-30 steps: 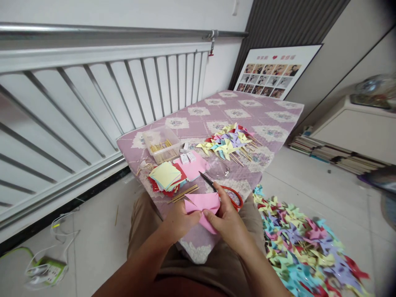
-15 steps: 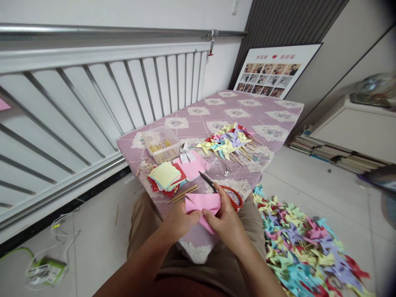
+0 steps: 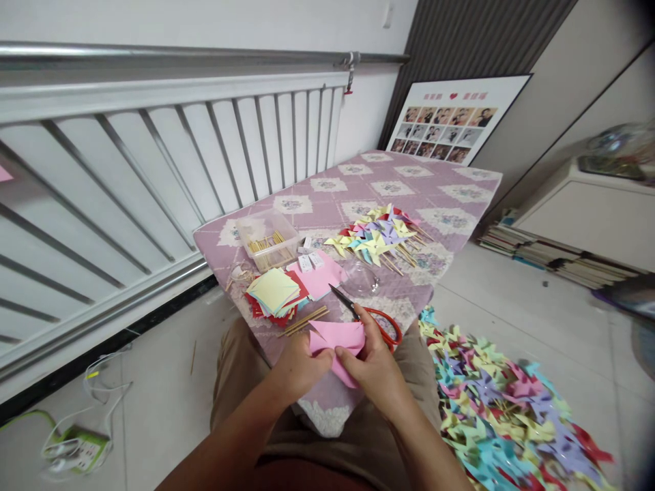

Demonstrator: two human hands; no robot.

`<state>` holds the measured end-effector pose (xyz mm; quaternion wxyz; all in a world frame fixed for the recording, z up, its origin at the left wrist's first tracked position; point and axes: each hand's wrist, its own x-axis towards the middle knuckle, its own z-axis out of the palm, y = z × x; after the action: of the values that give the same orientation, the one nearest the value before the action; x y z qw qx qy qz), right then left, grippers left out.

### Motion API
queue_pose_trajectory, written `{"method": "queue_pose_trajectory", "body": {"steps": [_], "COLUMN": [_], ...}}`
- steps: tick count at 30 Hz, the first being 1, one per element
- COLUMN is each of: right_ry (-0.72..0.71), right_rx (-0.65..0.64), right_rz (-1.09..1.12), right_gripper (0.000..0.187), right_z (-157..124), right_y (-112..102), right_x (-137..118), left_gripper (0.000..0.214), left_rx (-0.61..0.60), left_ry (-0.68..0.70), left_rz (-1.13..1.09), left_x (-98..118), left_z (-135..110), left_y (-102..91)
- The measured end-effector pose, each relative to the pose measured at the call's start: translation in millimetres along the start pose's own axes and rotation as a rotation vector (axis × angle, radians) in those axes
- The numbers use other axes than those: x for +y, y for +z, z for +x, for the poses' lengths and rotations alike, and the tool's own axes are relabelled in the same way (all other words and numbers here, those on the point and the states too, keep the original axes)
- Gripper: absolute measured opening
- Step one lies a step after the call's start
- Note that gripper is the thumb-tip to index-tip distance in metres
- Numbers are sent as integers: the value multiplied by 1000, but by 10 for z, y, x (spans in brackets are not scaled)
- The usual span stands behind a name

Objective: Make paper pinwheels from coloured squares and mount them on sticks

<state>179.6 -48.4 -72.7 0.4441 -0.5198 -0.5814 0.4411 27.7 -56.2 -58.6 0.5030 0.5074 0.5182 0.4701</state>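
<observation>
A pink paper square with cut slits [image 3: 338,333] is held between both hands over the near corner of the table. My left hand [image 3: 301,365] pinches its left side, and my right hand [image 3: 369,351] grips the right side, thumbs close together near the middle. Just beyond my right hand lie scissors with red handles [image 3: 385,324], blades pointing up and left. Several wooden sticks [image 3: 306,320] lie past my left hand. Left of them sits a stack of coloured paper squares [image 3: 275,292], pale yellow on top. Pink sheets [image 3: 322,278] bear small white boxes [image 3: 310,261].
A clear plastic box [image 3: 266,259] holds short sticks. Finished paper pinwheels [image 3: 381,232] lie on the cloth-covered table [image 3: 391,186], and a large heap of pinwheels [image 3: 496,402] covers the floor at right. A radiator [image 3: 205,150] runs along the left; a power strip [image 3: 84,450] lies below it.
The left edge of the pink paper has shifted slightly right, together with my left hand. Both hands keep their hold, and the things on the table stay put.
</observation>
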Motion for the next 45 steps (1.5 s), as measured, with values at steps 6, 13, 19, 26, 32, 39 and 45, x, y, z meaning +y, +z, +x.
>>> {"method": "queue_pose_trajectory", "body": {"steps": [6,13,19,26,32,39,45], "right_ry": [111,239,229,187,186,170,165], "right_rx": [105,300,362,389,357,369,376], "right_rz": [109,489,521,451,430,454,468], "right_gripper": [79,84,83,82,81,83,79], "right_z": [9,54,42,-2,-14,-25,-33], "right_y": [56,204,310,378,383,383,382], "right_x": [-27,115,116,134,165,169,134], "left_gripper": [20,40,34,33,33,38,42], "left_rx": [-52,128,82,91,123,112,147], "left_ry": [-70,-195,-362,-349,-322,-292,-300], "left_rz": [-127,-658,-801,-893,-912,-887,-870], "left_x": [-70,-293,-359,-167,-187,-152,-103], "left_z": [15,-41,-169,-102,-89,-74,-76], "left_y": [-35,-8,251,342,340,359,381]}}
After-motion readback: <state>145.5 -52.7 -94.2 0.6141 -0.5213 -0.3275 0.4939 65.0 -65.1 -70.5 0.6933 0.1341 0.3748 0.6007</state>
